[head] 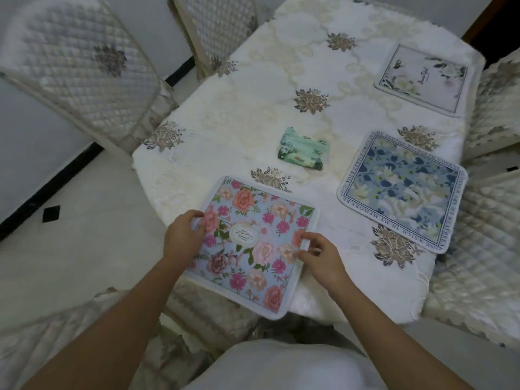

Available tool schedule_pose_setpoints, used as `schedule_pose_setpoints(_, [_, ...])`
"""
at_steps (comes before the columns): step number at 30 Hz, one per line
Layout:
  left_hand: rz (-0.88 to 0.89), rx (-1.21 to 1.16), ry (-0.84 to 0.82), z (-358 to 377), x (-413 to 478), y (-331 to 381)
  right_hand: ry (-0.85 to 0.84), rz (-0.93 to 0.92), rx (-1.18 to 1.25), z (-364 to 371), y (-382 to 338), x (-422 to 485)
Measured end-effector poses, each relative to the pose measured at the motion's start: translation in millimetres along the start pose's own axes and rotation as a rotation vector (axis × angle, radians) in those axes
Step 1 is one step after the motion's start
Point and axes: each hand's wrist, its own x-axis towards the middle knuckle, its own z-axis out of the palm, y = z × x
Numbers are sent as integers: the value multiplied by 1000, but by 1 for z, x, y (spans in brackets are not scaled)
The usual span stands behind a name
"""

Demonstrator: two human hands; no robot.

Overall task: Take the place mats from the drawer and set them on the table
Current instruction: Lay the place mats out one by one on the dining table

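Note:
A pink-and-blue floral place mat lies at the near edge of the table, its near corner hanging over the edge. My left hand grips the mat's left edge. My right hand pinches its right edge between thumb and fingers. A blue floral place mat with lettering round its border lies flat to the right. A pale place mat with white flowers lies at the far right of the table.
A green tissue pack sits mid-table on the cream embroidered tablecloth. Quilted chairs stand at the far left, at the back, along the right side and just below the table's near edge.

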Motion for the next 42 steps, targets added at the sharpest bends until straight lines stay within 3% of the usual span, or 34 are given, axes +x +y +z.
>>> schedule_pose_setpoints(5, [-243, -296, 99, -7, -48, -14, -114, -111, -146, 5, -11, 14])
schedule_pose_setpoints(14, [-483, -696, 422, 16, -94, 34, -293, -418, -315, -6, -88, 71])
schedule_pose_setpoints(17, [-570, -696, 498, 38, -110, 58, -366, -494, -438, -25, -88, 91])
schedule_pose_setpoints(22, [-652, -701, 440, 94, -144, 81, -526, -439, -708, -83, -37, 112])
schedule_pose_setpoints(30, [-695, -601, 448, 135, -183, 101, -510, -511, -689, -117, -13, 126])
schedule_pose_setpoints(35, [-631, -490, 438, 124, -180, 102, -512, -598, -784, -104, -31, 138])
schedule_pose_setpoints(42, [-562, -526, 489, 103, -137, 96, -437, -709, -789, -72, -75, 158])
